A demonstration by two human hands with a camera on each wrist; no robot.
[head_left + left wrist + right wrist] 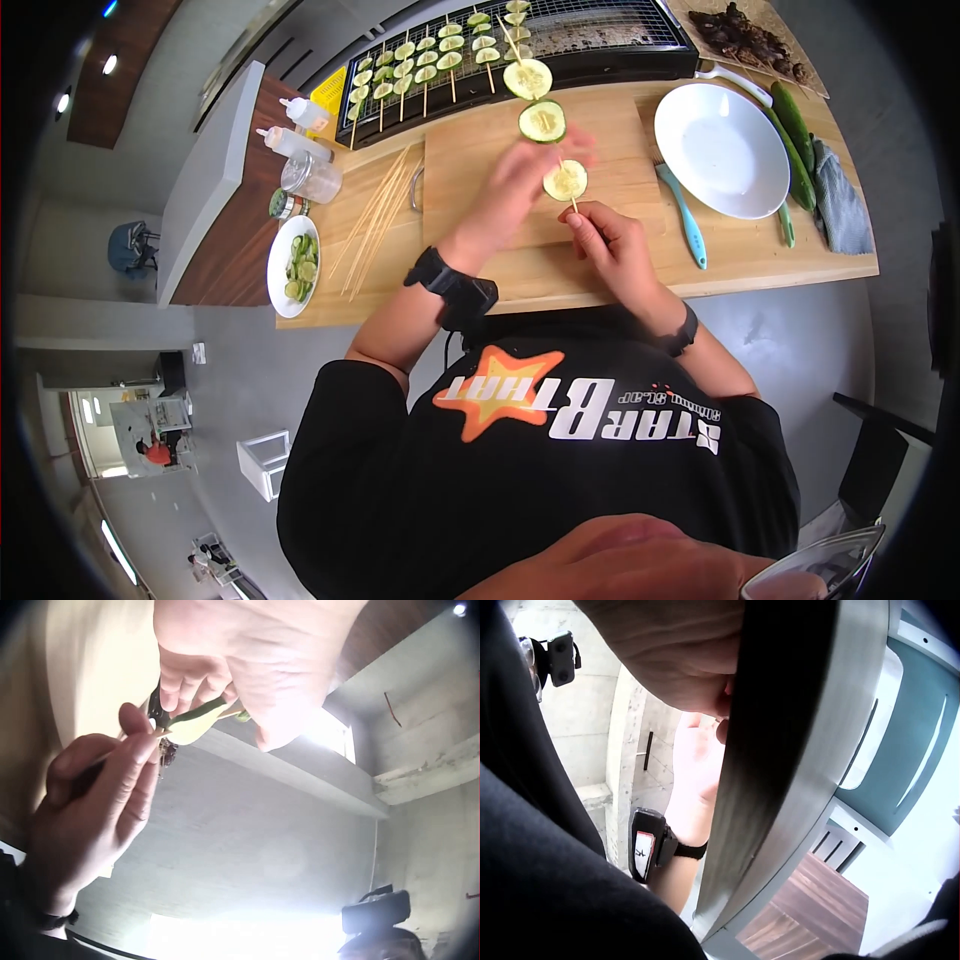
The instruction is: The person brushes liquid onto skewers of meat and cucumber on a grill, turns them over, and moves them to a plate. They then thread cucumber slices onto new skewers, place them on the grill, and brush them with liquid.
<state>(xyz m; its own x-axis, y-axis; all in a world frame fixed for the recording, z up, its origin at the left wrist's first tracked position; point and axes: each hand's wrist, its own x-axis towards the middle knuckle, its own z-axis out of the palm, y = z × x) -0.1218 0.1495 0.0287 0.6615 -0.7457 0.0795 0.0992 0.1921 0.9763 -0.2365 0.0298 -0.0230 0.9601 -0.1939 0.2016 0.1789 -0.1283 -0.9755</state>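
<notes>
My right hand (612, 245) pinches the lower end of a bamboo skewer (574, 205) between thumb and fingers. Three round cucumber slices (566, 181) are threaded along it, spaced apart, and its far tip rises toward the grill. My left hand (515, 185), blurred, reaches across the skewer around the middle and nearest slices, its fingers spread. In the left wrist view, one slice (196, 726) appears nearly edge-on beside the fingers of the left hand (255, 660), thumb apart from them. The wooden cutting board (470, 225) lies beneath. In the right wrist view, a dark table edge hides the skewer.
A black grill (610, 60) holds several cucumber skewers (403, 70). Loose bamboo skewers (375, 220), bottles (295, 143) and a plate of slices (275, 280) stand left. At right are a white bowl (700, 190), blue-handled brush (690, 225), whole cucumbers (795, 120) and grey cloth (838, 200).
</notes>
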